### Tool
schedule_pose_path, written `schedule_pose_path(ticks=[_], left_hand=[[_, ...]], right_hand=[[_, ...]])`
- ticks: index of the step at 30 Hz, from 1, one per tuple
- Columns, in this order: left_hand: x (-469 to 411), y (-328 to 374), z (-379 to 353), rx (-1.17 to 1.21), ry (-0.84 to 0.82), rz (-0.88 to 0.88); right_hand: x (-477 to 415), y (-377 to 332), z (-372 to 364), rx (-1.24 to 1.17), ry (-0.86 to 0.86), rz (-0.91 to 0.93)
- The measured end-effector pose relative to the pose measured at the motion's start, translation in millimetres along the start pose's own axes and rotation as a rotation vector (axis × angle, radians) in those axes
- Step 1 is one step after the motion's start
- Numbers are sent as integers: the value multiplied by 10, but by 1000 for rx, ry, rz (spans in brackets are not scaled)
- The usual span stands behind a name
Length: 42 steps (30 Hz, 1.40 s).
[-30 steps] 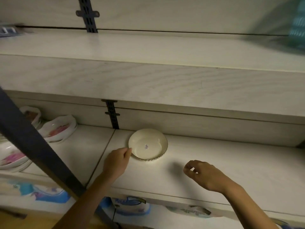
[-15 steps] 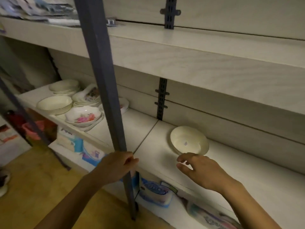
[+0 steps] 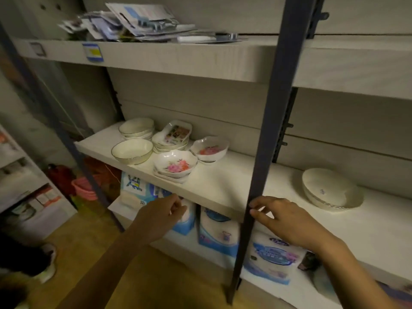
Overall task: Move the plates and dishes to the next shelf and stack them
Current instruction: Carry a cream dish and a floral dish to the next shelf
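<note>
Nearest, both hands hang empty in front of the shelf edge. The left hand (image 3: 163, 214) has come off the cream dish it was touching a second ago and now hovers below the left shelf (image 3: 214, 186), fingers loosely curled and holding nothing. The right hand (image 3: 282, 218) has drawn back as well; it is half open, fingertips just beside the dark upright post (image 3: 265, 139), though whether they touch it I cannot tell.

The view has swung left, so one cream dish (image 3: 332, 189) sits alone on the right shelf (image 3: 367, 230), delivered and released. That suggests the person is going back for the next piece.

Further in, on the left shelf, the remaining pieces wait: a flowered dish (image 3: 175, 166) nearest the edge on a small stack, a gold-rimmed bowl (image 3: 132, 150) to its left, a pink-patterned dish (image 3: 209, 149) behind, a stack topped by a picture plate (image 3: 176, 133), and plain bowls (image 3: 136, 128) at the back. Most of the task is still to do.
</note>
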<state>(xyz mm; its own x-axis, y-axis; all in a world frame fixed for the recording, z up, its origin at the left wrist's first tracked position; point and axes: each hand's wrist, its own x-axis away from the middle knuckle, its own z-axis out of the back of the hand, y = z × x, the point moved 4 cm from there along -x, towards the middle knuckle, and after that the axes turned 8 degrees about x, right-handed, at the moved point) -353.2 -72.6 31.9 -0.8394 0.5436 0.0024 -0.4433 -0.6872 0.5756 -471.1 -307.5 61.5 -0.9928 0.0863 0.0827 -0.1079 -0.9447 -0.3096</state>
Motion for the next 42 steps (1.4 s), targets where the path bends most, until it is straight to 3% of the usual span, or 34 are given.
schedule_pose_path(ticks=[7,18,27,42], left_hand=[[-229,-681,569,26,71,22],[-1162,-1266,988,-7,74,5],[-1797,-1621,1197,-26,46,-29],[-2566,-2502,1563,-35,-81,-153]], right_hand=[[-423,-523,-160,-57,0,-66],[-1598,-783,-380,-15,-51,-155],[-2471,-812,-740,27,-194,-433],[-2973,-956,-1121,76,-195,-917]])
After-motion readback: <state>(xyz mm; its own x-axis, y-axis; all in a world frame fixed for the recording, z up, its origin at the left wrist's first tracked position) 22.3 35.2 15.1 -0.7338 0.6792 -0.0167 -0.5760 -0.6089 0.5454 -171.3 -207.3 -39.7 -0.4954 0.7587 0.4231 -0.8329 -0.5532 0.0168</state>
